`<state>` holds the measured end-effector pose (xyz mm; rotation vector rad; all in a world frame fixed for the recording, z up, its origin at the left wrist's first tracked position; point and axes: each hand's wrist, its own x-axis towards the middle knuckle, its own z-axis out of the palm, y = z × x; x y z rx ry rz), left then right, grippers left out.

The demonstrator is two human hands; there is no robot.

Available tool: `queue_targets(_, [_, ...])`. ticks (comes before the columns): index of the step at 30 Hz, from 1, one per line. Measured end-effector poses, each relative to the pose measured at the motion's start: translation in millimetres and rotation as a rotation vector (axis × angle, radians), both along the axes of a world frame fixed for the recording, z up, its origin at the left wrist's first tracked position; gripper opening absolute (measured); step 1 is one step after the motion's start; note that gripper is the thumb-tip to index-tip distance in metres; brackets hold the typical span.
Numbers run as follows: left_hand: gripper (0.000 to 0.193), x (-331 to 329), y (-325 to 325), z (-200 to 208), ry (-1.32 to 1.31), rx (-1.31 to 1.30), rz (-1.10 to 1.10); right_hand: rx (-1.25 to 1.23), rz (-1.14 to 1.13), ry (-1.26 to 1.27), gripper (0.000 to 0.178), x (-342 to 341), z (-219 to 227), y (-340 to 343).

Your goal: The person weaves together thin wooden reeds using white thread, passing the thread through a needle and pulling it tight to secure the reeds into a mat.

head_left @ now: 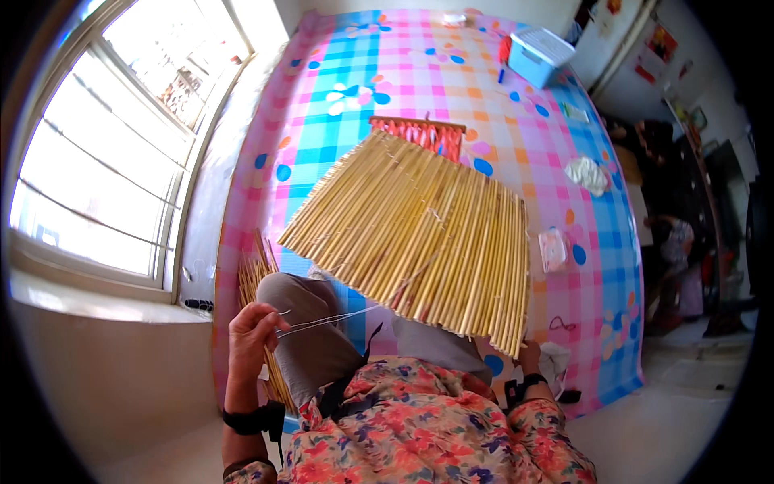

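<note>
A mat of straw-coloured reeds (pixel 419 234), laid side by side and tied with thread, slants across my lap and over the sheet. Away to the left, my left hand (pixel 255 329) pinches white thread (pixel 330 319), which stretches taut toward the mat's lower edge. A thin bright piece sticks out by its fingertips, too small to name. At the mat's lower right corner is my right hand (pixel 529 356), its fingers closed on the reed ends and partly hidden by them. Loose reeds (pixel 250 278) lie beside my left knee.
A checked, flowered sheet (pixel 339 48) covers the surface under me. Beyond the mat lies a red woven piece on a wooden rod (pixel 419 123). A blue lidded box (pixel 532 66), a white cloth (pixel 587 175) and a small packet (pixel 553 250) are on the right. A barred window (pixel 97 161) stands left.
</note>
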<state>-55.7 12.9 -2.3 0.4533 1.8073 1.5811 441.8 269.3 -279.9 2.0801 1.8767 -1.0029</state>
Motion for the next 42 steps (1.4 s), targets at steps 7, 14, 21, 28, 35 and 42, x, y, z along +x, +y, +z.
queue_targets(7, [0.003,7.0,2.2,-9.0,-0.073,-0.075,0.011,0.170,-0.224,0.105,0.029,-17.0,-99.3,-33.7])
queue_targets(14, [0.004,21.5,14.1,3.2,-0.091,-0.105,0.051,0.240,-0.348,0.299,0.025,-10.9,-164.7,2.5])
queue_targets(21, [0.006,33.2,14.6,15.8,-0.134,-0.076,0.021,0.181,-0.203,0.004,0.020,-20.4,-159.5,15.7])
queue_targets(28, [0.012,43.8,35.1,90.3,0.013,0.428,-0.041,0.129,-0.186,0.014,0.019,-19.6,-165.6,14.0])
queue_targets(35, [0.009,64.2,46.2,112.2,-0.058,0.436,-0.153,0.136,-0.134,0.083,0.021,-2.3,-165.9,26.3])
queue_targets(42, [0.003,84.8,72.9,62.8,-0.225,-0.059,-0.331,0.266,0.029,0.554,0.021,59.8,-97.8,110.9])
